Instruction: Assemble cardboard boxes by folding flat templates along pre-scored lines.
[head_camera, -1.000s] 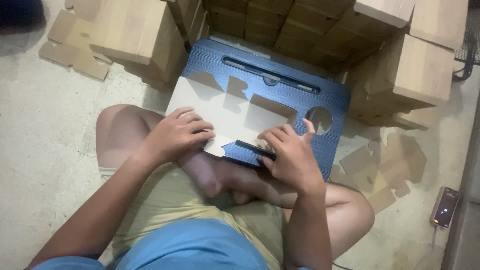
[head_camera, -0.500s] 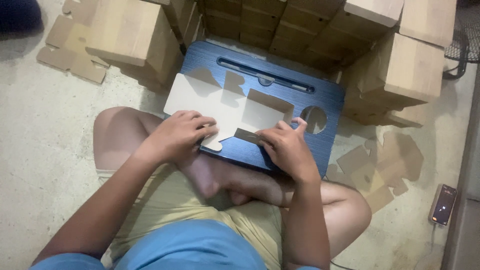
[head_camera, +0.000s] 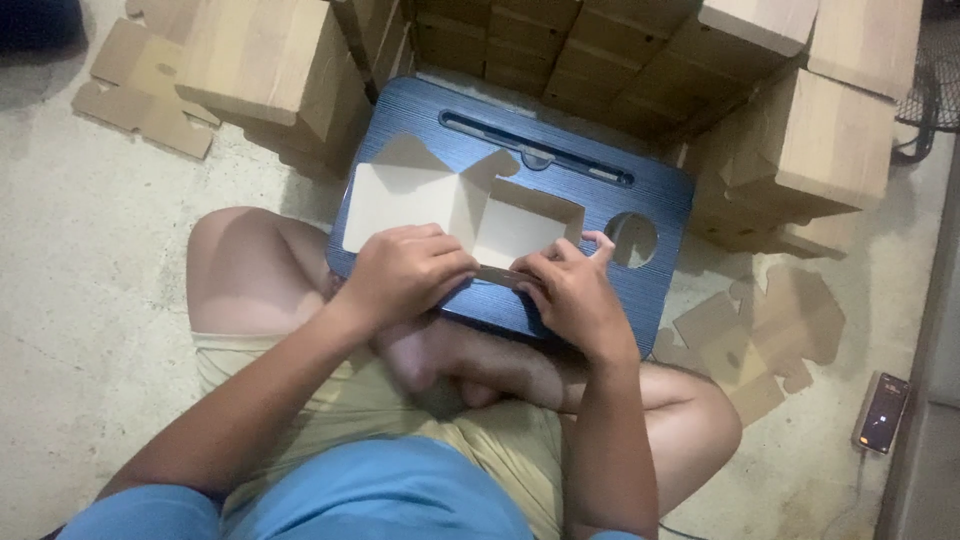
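A bare concrete floor (head_camera: 90, 330) spreads around a seated person, with a blue lap tray (head_camera: 660, 200) across the knees and stacks of folded cardboard boxes (head_camera: 800, 150) walled up beyond it. The cardboard sheet (head_camera: 450, 205) lies flat on the tray, just ahead of both hands. The left hand (head_camera: 405, 272) curls over its near edge, fingers bent and pressing down; the right hand (head_camera: 565, 290) pinches the same edge beside it. The sheet looks light, thin and stiff, creased into panels with flaps, likely to bend cleanly along the scored lines; gripping near a crease seems soundest. More flat cutouts (head_camera: 760, 340) lie right of the right hand, a phone (head_camera: 884, 412) farther out.
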